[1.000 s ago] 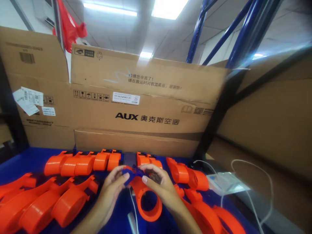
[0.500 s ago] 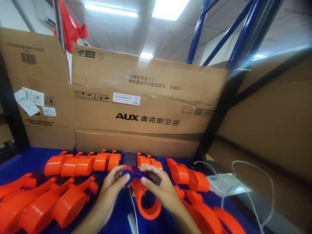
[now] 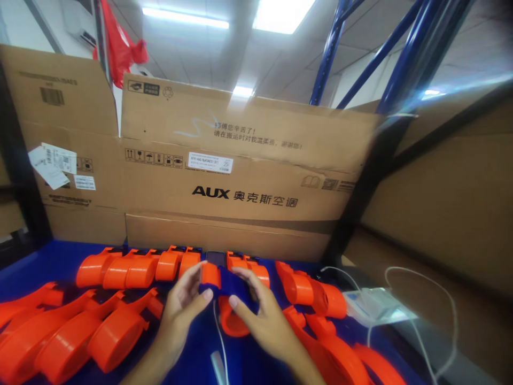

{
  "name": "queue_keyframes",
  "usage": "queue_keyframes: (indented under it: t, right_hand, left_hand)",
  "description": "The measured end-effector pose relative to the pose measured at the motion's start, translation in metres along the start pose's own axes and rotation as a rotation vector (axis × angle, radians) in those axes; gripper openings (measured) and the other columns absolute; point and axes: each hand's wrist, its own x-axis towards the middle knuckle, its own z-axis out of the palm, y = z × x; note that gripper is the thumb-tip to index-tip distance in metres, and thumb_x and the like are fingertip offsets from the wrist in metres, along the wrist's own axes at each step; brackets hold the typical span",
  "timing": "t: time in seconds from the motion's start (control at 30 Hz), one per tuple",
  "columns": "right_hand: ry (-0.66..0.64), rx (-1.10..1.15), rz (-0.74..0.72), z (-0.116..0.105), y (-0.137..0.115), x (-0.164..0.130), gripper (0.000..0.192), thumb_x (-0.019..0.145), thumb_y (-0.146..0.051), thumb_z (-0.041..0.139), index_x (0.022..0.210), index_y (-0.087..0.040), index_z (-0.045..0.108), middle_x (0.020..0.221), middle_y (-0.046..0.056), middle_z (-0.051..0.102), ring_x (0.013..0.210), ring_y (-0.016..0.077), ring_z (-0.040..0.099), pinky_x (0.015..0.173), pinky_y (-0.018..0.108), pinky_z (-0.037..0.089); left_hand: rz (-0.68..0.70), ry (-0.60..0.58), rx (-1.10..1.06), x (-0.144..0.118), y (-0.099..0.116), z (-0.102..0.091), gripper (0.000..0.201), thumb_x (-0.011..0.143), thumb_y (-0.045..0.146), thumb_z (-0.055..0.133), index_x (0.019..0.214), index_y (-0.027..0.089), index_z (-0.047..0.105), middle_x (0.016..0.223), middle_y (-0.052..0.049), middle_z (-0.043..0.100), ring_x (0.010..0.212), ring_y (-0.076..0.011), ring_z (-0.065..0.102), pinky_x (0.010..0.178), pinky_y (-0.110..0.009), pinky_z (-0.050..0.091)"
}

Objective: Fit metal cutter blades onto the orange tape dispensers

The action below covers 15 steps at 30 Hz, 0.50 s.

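Both hands hold an orange-and-blue plastic piece with a ring (image 3: 231, 283), above the middle of the blue table top. My left hand (image 3: 185, 299) grips its left end, thumb on a blue edge below a short orange roller-like part. My right hand (image 3: 262, 310) grips its blue right side, thumb in front and fingers behind. The piece's orange ring hangs below, partly covered by my right thumb. Just behind the hands stands a dark flat-screened device (image 3: 215, 259). A white cable (image 3: 221, 337) runs below the piece.
Several similar orange ringed pieces (image 3: 116, 334) lie at left, with more in a back row (image 3: 140, 270) and at right (image 3: 300, 289). A clear plastic packet (image 3: 377, 305) with a white cord sits at far right. A cardboard wall (image 3: 240, 182) closes the back.
The held piece has been turned in my hands: its ring has swung up and looks narrower, and more of its blue side shows. Both hands keep hold of it.
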Motion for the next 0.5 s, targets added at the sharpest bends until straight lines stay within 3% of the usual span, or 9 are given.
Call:
queue_keyframes:
  t: [0.1, 0.27, 0.5]
  right_hand:
    - [-0.025, -0.176, -0.060, 0.002, -0.006, -0.002, 0.054, 0.089, -0.035, 0.071, 0.140, -0.028, 0.053, 0.137, 0.010, 0.063, 0.126, 0.0300, 0.059, 0.109, 0.050, 0.044]
    - [-0.007, -0.383, -0.252, 0.004, -0.005, -0.003, 0.065, 0.082, -0.038, 0.079, 0.141, -0.027, 0.054, 0.130, 0.012, 0.066, 0.119, 0.0318, 0.062, 0.103, 0.048, 0.050]
    - [0.094, -0.639, -0.501, 0.003, 0.007, -0.004, 0.062, 0.083, -0.035, 0.078, 0.141, -0.031, 0.056, 0.116, 0.012, 0.067, 0.105, 0.0321, 0.063, 0.089, 0.051, 0.054]
  left_hand:
    - [0.028, -0.029, -0.021, -0.002, 0.004, 0.002, 0.057, 0.074, 0.031, 0.083, 0.127, 0.023, 0.066, 0.135, -0.011, 0.068, 0.129, -0.0331, 0.057, 0.108, -0.040, 0.044]
    - [0.095, 0.005, 0.073, -0.003, 0.005, 0.002, 0.054, 0.071, 0.032, 0.084, 0.122, 0.025, 0.067, 0.140, -0.010, 0.065, 0.134, -0.0349, 0.053, 0.114, -0.042, 0.038]
    - [0.153, 0.010, 0.184, -0.003, 0.006, 0.001, 0.042, 0.072, 0.025, 0.084, 0.108, 0.028, 0.062, 0.127, -0.009, 0.071, 0.126, -0.0325, 0.060, 0.108, -0.042, 0.042]
